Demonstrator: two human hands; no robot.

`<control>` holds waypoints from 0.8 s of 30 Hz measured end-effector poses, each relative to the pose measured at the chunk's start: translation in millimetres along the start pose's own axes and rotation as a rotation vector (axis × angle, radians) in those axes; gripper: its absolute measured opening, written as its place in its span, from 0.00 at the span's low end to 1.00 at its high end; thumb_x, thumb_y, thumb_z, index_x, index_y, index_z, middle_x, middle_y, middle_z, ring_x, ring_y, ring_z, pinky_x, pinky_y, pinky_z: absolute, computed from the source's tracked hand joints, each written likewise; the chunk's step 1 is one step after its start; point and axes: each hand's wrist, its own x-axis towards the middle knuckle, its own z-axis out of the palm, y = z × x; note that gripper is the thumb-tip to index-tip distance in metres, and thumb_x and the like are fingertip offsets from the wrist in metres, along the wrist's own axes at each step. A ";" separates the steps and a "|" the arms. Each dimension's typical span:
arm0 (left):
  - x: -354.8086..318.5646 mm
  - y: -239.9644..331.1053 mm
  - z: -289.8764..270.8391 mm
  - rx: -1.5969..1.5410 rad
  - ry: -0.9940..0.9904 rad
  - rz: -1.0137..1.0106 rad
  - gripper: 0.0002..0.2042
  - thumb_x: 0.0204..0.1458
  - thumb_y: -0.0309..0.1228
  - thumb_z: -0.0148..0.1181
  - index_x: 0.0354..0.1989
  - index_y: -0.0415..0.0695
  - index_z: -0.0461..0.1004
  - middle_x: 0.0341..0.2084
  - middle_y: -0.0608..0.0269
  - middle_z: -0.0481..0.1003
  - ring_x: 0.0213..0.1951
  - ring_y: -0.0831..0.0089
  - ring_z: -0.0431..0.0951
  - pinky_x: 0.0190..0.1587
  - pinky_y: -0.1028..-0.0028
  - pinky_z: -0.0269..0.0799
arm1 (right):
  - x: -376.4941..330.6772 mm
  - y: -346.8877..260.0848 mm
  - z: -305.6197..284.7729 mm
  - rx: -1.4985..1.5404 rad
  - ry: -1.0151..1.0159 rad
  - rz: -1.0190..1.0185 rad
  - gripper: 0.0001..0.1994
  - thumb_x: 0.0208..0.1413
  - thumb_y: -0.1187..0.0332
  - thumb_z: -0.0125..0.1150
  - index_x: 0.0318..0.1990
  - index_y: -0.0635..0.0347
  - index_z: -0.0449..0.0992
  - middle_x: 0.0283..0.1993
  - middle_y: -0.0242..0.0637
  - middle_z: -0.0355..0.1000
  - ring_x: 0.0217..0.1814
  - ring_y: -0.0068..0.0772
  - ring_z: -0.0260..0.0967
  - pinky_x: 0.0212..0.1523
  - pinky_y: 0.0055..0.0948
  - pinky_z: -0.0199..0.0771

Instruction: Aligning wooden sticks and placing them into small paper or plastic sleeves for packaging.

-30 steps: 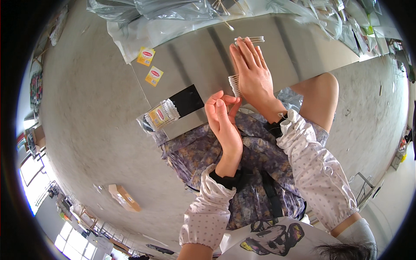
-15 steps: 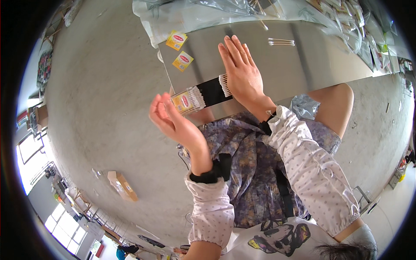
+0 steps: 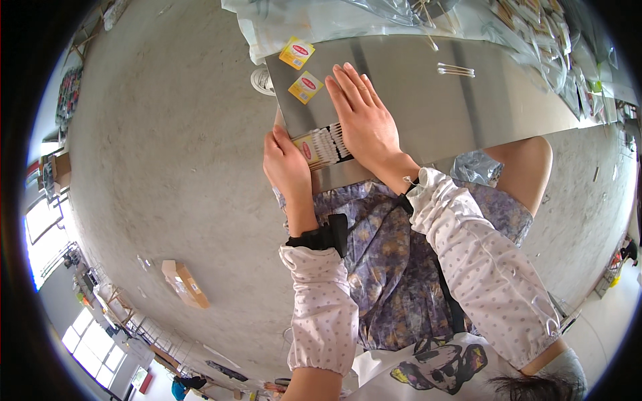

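Observation:
Two rows of white-tipped cotton swabs (image 3: pixel 328 144) lie at the near edge of the metal tabletop, their heads now almost meeting. Under the left row shows a yellow label card with a red oval (image 3: pixel 305 150). My left hand (image 3: pixel 287 160) is closed round the outer end of this left bundle, so part of it is hidden. Flat over the right row rests my right hand (image 3: pixel 369 130), fingers stretched out and pointing away, covering most of those swabs. A bit of black strip (image 3: pixel 346 158) shows between the rows.
Two yellow label cards (image 3: pixel 297 53) lie at the tabletop's left end. A few loose swabs (image 3: pixel 456 70) are farther right. Clear plastic bags with swabs (image 3: pixel 535 40) fill the far right. A cardboard box (image 3: pixel 185 284) sits on the floor at left.
My left hand has moved right and closed on the left bundle, which has slid along the black strip toward the right row. My right hand stays flat. The view has shifted slightly.

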 end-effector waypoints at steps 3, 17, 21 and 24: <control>4.7 -13.3 0.3 -0.081 -0.023 0.072 0.20 0.68 0.38 0.43 0.34 0.32 0.73 0.23 0.55 0.73 0.25 0.67 0.69 0.32 0.66 0.66 | 0.9 -2.3 0.6 0.000 0.001 0.001 0.24 0.60 0.71 0.48 0.64 0.68 0.64 0.71 0.45 0.58 0.77 0.41 0.49 0.75 0.39 0.50; -5.1 5.5 4.4 0.132 0.078 0.130 0.19 0.67 0.39 0.43 0.26 0.39 0.69 0.15 0.49 0.73 0.22 0.48 0.75 0.25 0.57 0.67 | 9.4 -61.0 14.3 0.707 0.167 0.197 0.20 0.55 0.81 0.50 0.57 0.66 0.70 0.63 0.46 0.66 0.69 0.48 0.60 0.66 0.40 0.65; -4.7 6.3 -7.5 0.081 -0.081 0.092 0.14 0.64 0.38 0.50 0.34 0.40 0.71 0.27 0.47 0.77 0.33 0.52 0.79 0.35 0.56 0.70 | 9.5 -52.4 13.7 1.191 0.164 0.417 0.16 0.66 0.70 0.51 0.59 0.65 0.70 0.60 0.43 0.71 0.68 0.42 0.64 0.65 0.35 0.64; -6.1 1.3 -38.9 0.198 -0.079 0.507 0.16 0.54 0.35 0.63 0.46 0.40 0.72 0.45 0.49 0.75 0.49 0.56 0.75 0.51 0.54 0.67 | 1.3 -43.1 -0.2 1.506 0.170 0.620 0.19 0.70 0.61 0.47 0.60 0.65 0.70 0.60 0.42 0.71 0.69 0.34 0.63 0.67 0.32 0.60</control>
